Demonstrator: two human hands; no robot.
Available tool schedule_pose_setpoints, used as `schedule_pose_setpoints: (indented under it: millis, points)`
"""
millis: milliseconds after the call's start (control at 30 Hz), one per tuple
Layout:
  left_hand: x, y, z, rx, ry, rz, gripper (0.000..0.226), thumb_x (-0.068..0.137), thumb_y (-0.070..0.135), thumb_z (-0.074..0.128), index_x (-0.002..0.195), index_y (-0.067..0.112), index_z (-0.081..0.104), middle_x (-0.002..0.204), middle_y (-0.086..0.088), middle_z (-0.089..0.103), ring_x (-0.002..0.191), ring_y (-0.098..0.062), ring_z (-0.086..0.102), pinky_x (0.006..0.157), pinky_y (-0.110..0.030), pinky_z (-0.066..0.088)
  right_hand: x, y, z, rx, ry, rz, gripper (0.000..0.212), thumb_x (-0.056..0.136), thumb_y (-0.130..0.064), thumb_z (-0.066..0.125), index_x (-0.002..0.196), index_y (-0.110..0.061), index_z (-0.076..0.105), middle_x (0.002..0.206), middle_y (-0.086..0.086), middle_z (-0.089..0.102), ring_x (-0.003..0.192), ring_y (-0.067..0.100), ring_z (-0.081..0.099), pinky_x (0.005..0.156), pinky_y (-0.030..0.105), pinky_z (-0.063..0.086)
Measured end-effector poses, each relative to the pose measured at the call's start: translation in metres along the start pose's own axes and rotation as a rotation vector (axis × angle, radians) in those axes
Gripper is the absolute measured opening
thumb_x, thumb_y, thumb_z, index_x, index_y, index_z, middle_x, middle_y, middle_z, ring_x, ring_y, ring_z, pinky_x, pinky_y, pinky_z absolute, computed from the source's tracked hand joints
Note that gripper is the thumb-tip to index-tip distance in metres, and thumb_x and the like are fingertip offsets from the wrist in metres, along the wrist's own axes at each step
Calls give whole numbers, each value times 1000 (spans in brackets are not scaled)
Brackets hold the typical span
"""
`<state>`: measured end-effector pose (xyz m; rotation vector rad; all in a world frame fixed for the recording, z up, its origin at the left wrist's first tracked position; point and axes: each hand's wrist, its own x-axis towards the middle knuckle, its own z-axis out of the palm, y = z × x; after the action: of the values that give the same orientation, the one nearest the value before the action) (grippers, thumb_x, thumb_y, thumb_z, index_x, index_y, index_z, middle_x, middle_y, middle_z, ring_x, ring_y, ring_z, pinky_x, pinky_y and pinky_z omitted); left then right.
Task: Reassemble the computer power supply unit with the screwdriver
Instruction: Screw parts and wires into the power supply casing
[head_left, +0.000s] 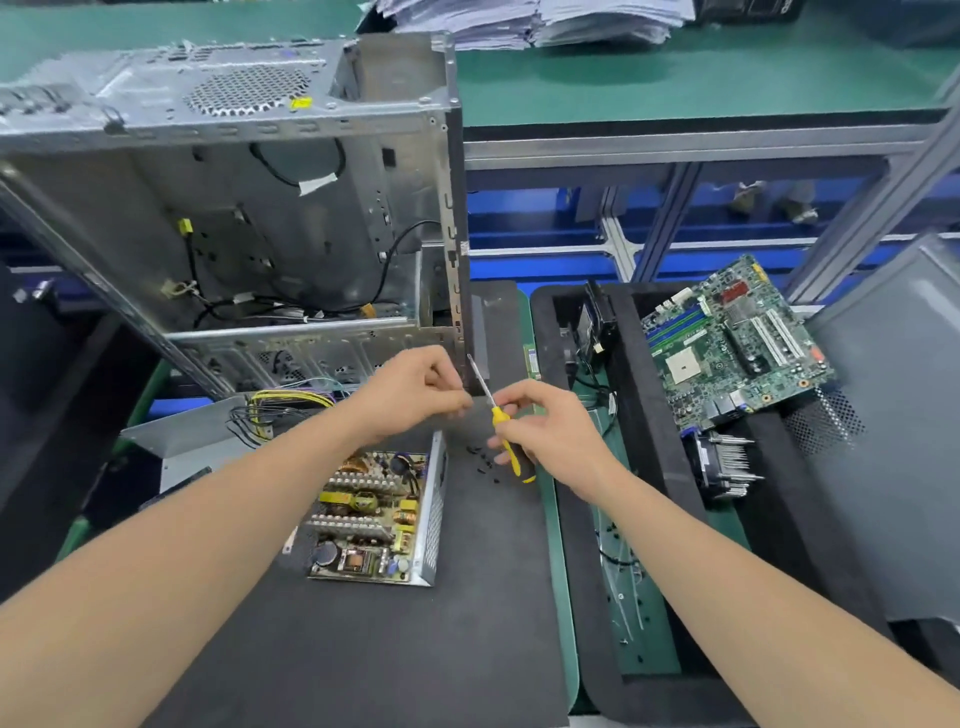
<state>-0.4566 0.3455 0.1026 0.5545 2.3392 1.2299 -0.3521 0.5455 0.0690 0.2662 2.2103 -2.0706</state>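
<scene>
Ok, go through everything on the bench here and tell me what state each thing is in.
Grey metal power supply unit: cover off, circuit board exposed.
Yellow-handled screwdriver: gripped by right hand, tip up.
Left hand: fingertips pinched by the tip; contents unclear.
Small black screws: loose on black mat.
Silver computer case: side open, motherboard removed.
Green motherboard: out, lying on black foam tray.
</scene>
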Motion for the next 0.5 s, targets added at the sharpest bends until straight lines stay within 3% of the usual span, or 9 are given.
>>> schedule_pose_setpoints:
  millis: [133,200,400,500]
  points:
    - [-26,-8,-31,-593,24,-70,15,96,7,69,110,2,71,97,-13,76,82,-17,70,79,-24,58,0,-25,21,-51,-68,-67,20,88,-8,70,100,-24,76,86,-6,66,76,34,79,59,44,64]
    - [-39,-13,-42,-684,23,-62,17,99,13,65,111,2,72,98,-12,71,84,-15,67,83,-26,58,1,-35,32,-93,-87,-104,20,90,-8,70,101,-24,76,86,-5,67,75,28,79,56,38,62]
    - [-63,-21,-56,-909,195,-127,18,101,14,62,113,3,68,95,-6,74,86,-14,71,78,-21,57,4,-56,59,-299,-88,-230,30,85,-2,70,106,-23,76,100,7,67,72,24,77,55,41,63]
    - [-69,-25,-61,-846,229,-119,18,102,13,61,113,1,68,94,-6,75,88,-15,71,80,-22,58,8,-62,63,-503,-80,-336,32,82,-7,74,108,-25,79,101,-1,67,82,20,72,69,35,63]
